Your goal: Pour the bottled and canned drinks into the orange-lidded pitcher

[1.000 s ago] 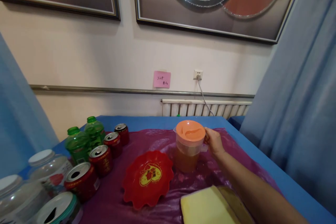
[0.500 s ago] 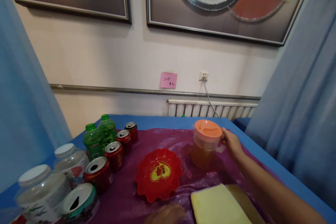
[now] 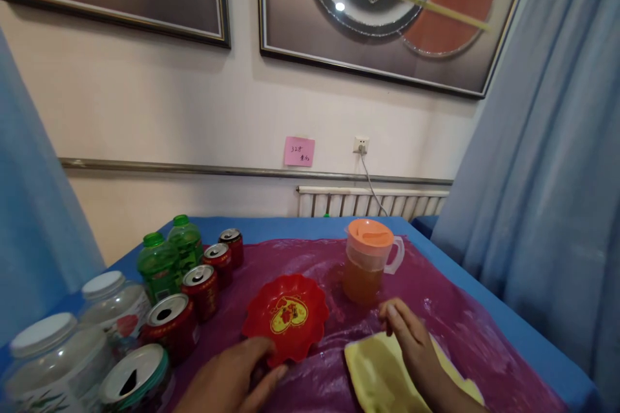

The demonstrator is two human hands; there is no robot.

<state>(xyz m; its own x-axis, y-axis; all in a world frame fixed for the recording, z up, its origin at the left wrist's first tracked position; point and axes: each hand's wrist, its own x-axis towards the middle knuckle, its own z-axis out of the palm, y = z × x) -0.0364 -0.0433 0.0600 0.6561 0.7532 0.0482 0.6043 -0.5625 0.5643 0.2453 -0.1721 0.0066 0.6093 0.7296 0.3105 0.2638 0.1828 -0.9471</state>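
Observation:
My left hand [image 3: 237, 371] is at the near left edge of a red plate [image 3: 310, 322] with a scalloped rim and a yellow heart print. Its fingertips overlap the rim, and the thumb stands apart from them with a gap between. My right hand [image 3: 409, 335] hovers over a folded yellow cloth [image 3: 378, 368], fingers curled together and nothing visible in them. Behind it, a clear plastic jug [image 3: 363, 277] with an orange lid stands upright, partly filled with amber liquid. Its handle points right and is free of my hand.
Several red drink cans [image 3: 201, 290], a teal-rimmed can [image 3: 138, 381], green bottles [image 3: 159, 268] and white-lidded jars [image 3: 58, 361] line the left side. A purple plastic sheet [image 3: 484, 342] covers much of the blue table [image 3: 547, 348]. A radiator [image 3: 349, 200] is behind.
My right hand has let go of the jug's handle and drawn back over the yellow cloth. My left hand has come up to the plate's edge. The view has shifted slightly right.

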